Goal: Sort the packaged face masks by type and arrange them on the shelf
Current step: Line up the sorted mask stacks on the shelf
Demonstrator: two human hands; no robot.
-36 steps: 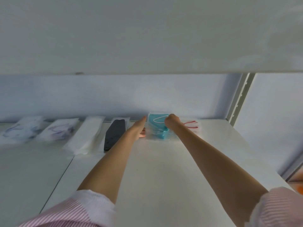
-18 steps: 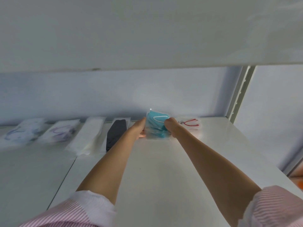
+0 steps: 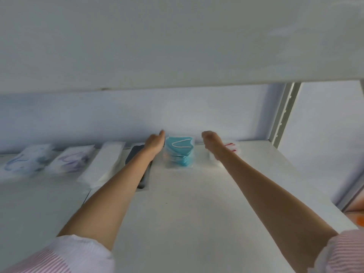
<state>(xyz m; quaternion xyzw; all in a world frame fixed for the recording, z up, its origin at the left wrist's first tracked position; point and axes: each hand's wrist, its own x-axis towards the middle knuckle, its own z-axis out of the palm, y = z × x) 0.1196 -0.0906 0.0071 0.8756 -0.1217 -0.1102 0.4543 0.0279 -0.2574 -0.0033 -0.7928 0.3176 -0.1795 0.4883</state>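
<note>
With the teal folded masks in their clear plastic pack (image 3: 178, 152) lying free at the white shelf's (image 3: 197, 213) back, between my hands, I judge it placed; left hand (image 3: 154, 142) and right hand (image 3: 211, 140) hold nothing, fingers loosely curled.

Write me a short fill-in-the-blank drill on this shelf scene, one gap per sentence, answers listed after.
1. The stack of packets lying between the left hand and the right hand holds masks coloured ____.
2. The left forearm crosses over a packet holding a ____ mask.
3. The packet with red ear loops lies on the shelf partly behind the ____ forearm.
4. Neither hand touches the stack; each hangs ____ it.

Missing words: teal; black; right; beside
</note>
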